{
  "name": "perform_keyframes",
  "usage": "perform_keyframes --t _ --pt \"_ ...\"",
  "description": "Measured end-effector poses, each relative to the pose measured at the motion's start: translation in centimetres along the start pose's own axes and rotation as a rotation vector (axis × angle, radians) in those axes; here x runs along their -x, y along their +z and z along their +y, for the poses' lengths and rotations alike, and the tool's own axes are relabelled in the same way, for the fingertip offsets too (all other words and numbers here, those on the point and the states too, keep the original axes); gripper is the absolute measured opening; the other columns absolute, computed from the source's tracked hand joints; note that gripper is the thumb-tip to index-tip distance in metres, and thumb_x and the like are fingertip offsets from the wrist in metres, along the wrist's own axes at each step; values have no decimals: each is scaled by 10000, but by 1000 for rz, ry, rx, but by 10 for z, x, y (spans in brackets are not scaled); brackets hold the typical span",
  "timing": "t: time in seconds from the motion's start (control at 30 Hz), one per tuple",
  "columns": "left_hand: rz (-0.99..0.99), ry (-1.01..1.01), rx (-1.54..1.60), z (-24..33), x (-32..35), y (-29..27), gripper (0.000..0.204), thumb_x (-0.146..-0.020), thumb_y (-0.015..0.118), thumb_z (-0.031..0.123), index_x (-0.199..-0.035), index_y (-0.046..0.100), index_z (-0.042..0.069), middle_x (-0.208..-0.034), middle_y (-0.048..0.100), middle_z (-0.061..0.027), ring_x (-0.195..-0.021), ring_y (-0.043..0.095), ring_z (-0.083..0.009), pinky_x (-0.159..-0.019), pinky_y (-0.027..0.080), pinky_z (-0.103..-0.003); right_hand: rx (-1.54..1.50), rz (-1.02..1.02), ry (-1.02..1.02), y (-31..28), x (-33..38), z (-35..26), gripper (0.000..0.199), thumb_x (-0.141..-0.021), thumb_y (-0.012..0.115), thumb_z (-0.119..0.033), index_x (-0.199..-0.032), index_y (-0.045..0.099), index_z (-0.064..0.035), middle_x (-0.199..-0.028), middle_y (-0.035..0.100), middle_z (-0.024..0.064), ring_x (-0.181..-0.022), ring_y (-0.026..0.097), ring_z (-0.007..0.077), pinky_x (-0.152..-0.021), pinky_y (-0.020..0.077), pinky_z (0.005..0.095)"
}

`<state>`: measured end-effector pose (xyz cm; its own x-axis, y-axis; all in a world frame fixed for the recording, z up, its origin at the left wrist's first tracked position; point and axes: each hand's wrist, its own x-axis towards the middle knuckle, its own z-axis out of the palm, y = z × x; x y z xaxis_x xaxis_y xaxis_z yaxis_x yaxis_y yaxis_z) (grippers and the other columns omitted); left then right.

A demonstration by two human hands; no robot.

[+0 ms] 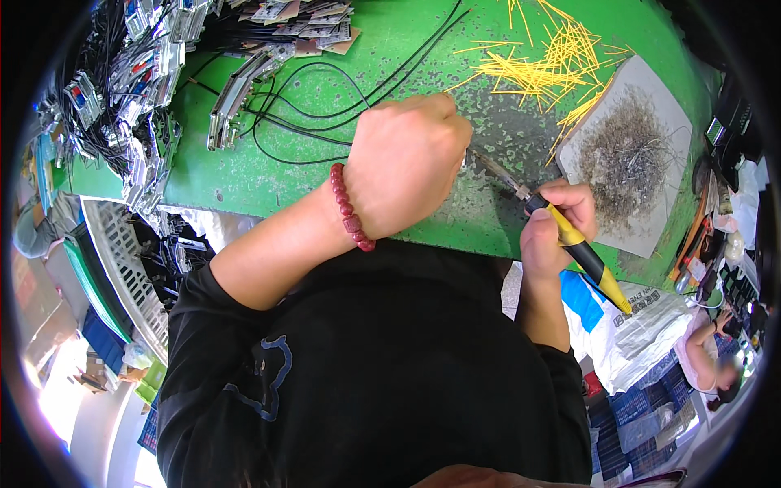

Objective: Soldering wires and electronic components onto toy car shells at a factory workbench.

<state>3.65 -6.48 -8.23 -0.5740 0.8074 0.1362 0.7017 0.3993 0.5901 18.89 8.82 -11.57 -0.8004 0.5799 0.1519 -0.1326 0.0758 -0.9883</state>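
Note:
My left hand (411, 163), with a dark red bead bracelet at the wrist, is closed in a fist above the green worktop (439, 220). Thin black cables (313, 130) run from a slim metal part (236, 102) to the hand and pass out of sight beneath it. What its fingers grip is hidden. In my right hand (561, 224) is a soldering iron (587, 259) with a yellow and black handle, gripped between thumb and fingers. Its metal tip points up and left, ending close beside my left fist; whether they touch is unclear.
Many metal parts with black cables (130, 106) are heaped at the left. Thin yellow sticks (537, 77) lie scattered at the far right, beside a grey board (643, 240) bearing dark scraps. A white crate (122, 260) stands below left; another person (704, 358) is at the right.

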Motion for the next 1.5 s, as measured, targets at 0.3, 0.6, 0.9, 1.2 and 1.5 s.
perform_keyframes --t 0.3,0.6,0.9,1.2,1.5 --pt "-5 -5 2 -1 0 1 56 -747 631 63 -712 600 33 -733 563 -98 -672 591 -295 -582 477 -377 77 -31 23 0 0 -1 307 -782 725 -225 -889 532 -12 -768 525 41 -634 408 72 -567 306 213" --pt "24 11 -6 -1 0 2 72 -744 627 68 -691 593 33 -722 559 -97 -661 585 -295 -575 472 -378 -91 77 -72 1 -1 2 282 -783 666 -194 -905 492 -7 -741 515 87 -627 461 115 -557 360 223" --pt "28 26 -39 0 1 2 76 -736 633 81 -684 595 40 -714 565 -93 -668 579 -304 -613 471 -392 -33 226 -142 7 2 3 336 -802 679 -213 -997 494 -12 -828 525 92 -628 479 115 -572 405 224" --pt "27 9 -97 4 -12 -20 163 -747 698 195 -744 613 56 -805 610 -100 -759 612 -295 -665 483 -390 -59 255 -172 3 5 5 329 -810 665 -222 -1004 490 -23 -816 516 75 -637 472 111 -571 389 218" --pt "-4 -281 -498 -29 -68 -10 193 -856 555 215 -857 614 31 -893 639 -146 -762 653 -327 -658 539 -430 -56 245 -183 1 6 5 342 -815 671 -235 -1019 486 -31 -817 528 77 -621 484 115 -552 398 221"
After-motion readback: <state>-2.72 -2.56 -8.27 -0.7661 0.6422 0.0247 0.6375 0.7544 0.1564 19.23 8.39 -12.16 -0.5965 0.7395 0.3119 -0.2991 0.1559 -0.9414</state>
